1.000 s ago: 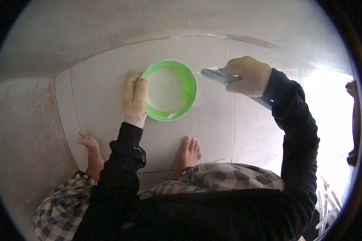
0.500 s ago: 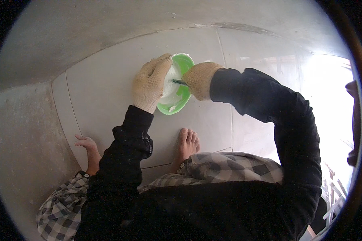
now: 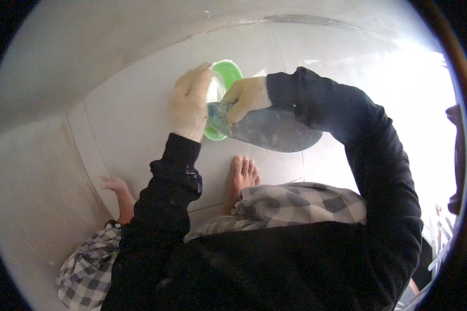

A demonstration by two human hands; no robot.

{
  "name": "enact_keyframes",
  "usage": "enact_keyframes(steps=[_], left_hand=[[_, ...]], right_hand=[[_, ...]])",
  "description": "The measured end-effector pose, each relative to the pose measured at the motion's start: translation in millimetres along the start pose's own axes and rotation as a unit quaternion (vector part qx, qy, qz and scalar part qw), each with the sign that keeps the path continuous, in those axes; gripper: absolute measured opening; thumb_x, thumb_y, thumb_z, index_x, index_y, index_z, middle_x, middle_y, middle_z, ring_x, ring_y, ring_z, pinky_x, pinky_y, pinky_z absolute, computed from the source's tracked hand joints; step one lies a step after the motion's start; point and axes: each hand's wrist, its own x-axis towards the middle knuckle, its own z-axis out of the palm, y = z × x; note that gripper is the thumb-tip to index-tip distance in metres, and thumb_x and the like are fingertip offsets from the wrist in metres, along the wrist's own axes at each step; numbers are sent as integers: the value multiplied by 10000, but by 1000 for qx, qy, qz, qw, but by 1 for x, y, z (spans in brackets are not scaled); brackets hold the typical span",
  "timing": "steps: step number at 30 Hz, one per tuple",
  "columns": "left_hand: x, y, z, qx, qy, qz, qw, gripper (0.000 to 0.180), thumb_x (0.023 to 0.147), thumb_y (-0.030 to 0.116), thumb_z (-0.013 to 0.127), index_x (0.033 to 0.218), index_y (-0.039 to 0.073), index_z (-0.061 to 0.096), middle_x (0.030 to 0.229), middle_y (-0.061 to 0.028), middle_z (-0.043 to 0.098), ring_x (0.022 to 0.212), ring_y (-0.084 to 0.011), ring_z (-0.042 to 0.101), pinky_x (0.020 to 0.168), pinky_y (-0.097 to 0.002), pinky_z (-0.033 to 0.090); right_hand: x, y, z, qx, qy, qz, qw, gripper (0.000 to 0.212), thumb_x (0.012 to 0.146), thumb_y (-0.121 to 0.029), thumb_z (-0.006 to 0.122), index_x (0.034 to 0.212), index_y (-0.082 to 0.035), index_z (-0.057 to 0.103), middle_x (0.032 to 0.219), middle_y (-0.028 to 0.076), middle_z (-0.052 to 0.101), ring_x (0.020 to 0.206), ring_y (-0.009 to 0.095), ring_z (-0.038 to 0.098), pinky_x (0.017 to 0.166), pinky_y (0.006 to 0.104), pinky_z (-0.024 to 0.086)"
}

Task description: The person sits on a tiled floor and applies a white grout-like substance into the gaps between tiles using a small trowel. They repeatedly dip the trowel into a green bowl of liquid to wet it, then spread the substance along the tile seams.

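My left hand (image 3: 189, 103), in a beige knit glove and blurred by motion, grips the left side of a light green bowl (image 3: 228, 70). White paste (image 3: 214, 89) coats the inside of the bowl. My right hand (image 3: 246, 97), gloved the same way, is closed on a flat, dark grey sole-shaped piece (image 3: 275, 129) with a finely ribbed face. Its narrower, greenish end lies over the bowl, and its broad rounded end points right, under my right forearm. The palm side of my left hand and the bowl's underside are hidden.
Large pale tiles (image 3: 135, 140) make up the floor. A grey wall (image 3: 129, 41) curves across the far side, and another wall (image 3: 31, 171) rises at the left. My bare feet (image 3: 241, 173) are below the bowl. Thin pale strips (image 3: 441, 233) lie at the right edge, near a bright opening.
My right hand has turned the sole-shaped piece, so its broad face now shows where only a thin dark edge showed before. The bowl has shifted slightly left and away.
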Motion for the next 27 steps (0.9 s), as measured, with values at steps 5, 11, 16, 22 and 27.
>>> enact_keyframes(steps=[5, 11, 16, 22, 27], left_hand=[[4, -8, -20, -237, 2, -197, 951, 466, 1017, 311, 510, 1323, -37, 558, 1241, -123, 635, 1104, -190, 637, 922, -313, 509], [3, -17, -18, -117, -33, -98, 988, 441, 958, 238, 594, 1321, -12, 573, 1244, -167, 630, 1134, -232, 619, 973, -336, 480], [-3, -9, -7, -77, 10, -75, 994, 366, 944, 206, 609, 1263, 28, 639, 1230, -169, 639, 1148, -268, 602, 1014, -360, 450], [-8, -3, 2, -10, 28, 59, 998, 331, 939, 214, 622, 1181, -4, 681, 1207, -173, 631, 1172, -253, 574, 1001, -345, 436], [-5, -4, 0, -41, 4, -7, 999, 334, 943, 216, 619, 1180, -13, 675, 1237, -162, 614, 1173, -228, 572, 998, -329, 434]], right_hand=[[-28, 23, -15, 92, 30, 6, 995, 504, 821, -388, 746, 1161, -19, 698, 963, 124, 729, 799, 135, 658, 713, 335, 538], [-24, 15, -24, -59, 111, 67, 990, 368, 776, -371, 698, 939, -44, 743, 751, 110, 705, 714, 154, 652, 656, 373, 525], [-17, -8, 9, -138, 71, 165, 974, 413, 781, -341, 711, 1087, -63, 722, 886, 136, 715, 761, 227, 669, 752, 368, 536], [-22, -18, 0, -25, 68, 91, 993, 412, 802, -341, 680, 1064, -25, 713, 859, 144, 712, 755, 209, 667, 728, 358, 525], [-12, -9, -2, -109, 55, 91, 988, 414, 807, -354, 669, 1066, -35, 716, 862, 142, 710, 799, 194, 672, 737, 336, 519]])
